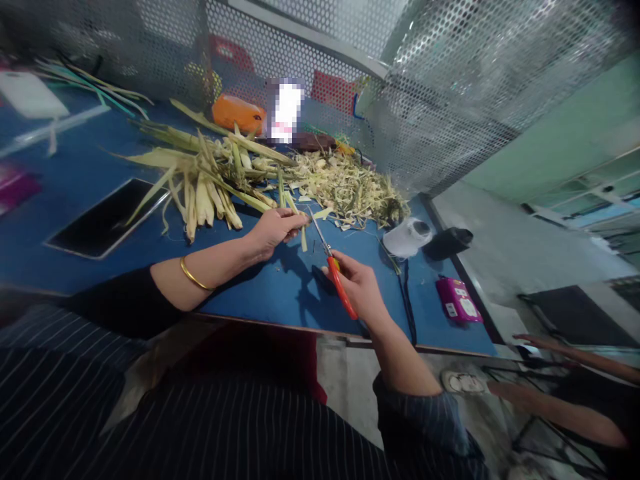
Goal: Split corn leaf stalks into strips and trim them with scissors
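Pinched between the fingers of my left hand (277, 232) is a pale green strip of leaf (304, 239), its lower end hanging over the blue table. My right hand (357, 283) grips red-handled scissors (341, 287), whose blades (318, 227) point up and left beside the left fingertips. Whether the blades touch the strip, I cannot tell. Behind my left hand lies a bunch of pale, dry plant stalks with leaves (205, 193). Beyond the scissor tips spreads a heap of cut leaf scraps (345, 183).
A dark flat tablet-like panel (103, 220) lies left. White (404, 239) and black (447, 243) thread spools and a purple packet (457, 300) sit right. An orange packet (237, 113) stands before the perforated metal screen (300, 53). Another person's arm (560, 407) shows lower right.
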Demonstrator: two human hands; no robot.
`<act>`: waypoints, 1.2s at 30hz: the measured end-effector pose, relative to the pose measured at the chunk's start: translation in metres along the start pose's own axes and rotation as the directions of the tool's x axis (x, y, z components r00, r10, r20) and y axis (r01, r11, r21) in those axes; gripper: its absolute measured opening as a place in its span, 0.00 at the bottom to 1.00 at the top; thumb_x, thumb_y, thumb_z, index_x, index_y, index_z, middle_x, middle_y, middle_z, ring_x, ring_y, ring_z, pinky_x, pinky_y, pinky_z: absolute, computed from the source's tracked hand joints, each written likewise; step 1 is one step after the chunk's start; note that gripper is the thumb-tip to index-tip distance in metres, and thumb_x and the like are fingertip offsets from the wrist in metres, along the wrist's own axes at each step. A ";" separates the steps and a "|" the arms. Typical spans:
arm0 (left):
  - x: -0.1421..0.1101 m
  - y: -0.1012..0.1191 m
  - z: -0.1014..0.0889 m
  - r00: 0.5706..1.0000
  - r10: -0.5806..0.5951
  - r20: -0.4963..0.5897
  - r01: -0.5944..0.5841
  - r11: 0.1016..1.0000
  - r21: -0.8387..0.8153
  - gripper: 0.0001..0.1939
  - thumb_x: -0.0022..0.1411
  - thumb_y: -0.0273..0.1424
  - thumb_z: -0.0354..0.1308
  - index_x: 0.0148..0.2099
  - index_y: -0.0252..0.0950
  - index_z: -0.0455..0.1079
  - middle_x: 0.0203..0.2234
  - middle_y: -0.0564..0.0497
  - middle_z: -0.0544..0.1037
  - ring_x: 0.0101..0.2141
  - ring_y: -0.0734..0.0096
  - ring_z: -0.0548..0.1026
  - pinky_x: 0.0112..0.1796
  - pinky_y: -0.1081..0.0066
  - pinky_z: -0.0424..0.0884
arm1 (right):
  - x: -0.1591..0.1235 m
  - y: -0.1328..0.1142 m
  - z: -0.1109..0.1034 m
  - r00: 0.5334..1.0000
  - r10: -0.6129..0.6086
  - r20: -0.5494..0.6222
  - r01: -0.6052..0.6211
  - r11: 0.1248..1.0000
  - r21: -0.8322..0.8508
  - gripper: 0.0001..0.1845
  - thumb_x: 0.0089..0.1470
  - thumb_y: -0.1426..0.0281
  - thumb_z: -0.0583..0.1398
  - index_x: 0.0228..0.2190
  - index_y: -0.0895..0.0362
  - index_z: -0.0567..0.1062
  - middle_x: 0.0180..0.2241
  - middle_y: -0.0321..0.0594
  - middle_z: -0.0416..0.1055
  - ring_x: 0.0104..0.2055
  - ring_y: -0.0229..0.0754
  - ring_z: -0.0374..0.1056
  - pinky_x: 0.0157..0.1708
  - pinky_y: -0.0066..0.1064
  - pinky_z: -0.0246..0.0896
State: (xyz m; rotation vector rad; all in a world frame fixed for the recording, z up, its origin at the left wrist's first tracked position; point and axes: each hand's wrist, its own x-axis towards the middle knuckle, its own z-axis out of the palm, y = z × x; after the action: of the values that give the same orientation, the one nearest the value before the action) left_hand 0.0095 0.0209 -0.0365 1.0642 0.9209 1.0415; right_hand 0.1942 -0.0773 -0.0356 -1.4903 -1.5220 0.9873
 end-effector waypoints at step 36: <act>-0.002 0.017 -0.011 0.992 0.000 0.129 -0.039 0.953 0.301 0.07 0.51 0.33 0.63 0.28 0.33 0.77 0.17 0.54 0.65 0.19 0.79 0.54 0.23 0.70 0.48 | 0.042 -0.003 -0.045 0.980 -0.046 0.193 0.068 0.992 -0.108 0.35 0.37 0.60 0.71 0.48 0.61 0.78 0.31 0.39 0.75 0.31 0.40 0.67 0.33 0.33 0.64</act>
State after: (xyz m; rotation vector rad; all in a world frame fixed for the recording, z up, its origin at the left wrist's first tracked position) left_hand -0.0051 0.0244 -0.0226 1.3820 0.9874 0.8524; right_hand 0.2340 -0.0352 -0.0146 -1.4555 -1.7741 1.0481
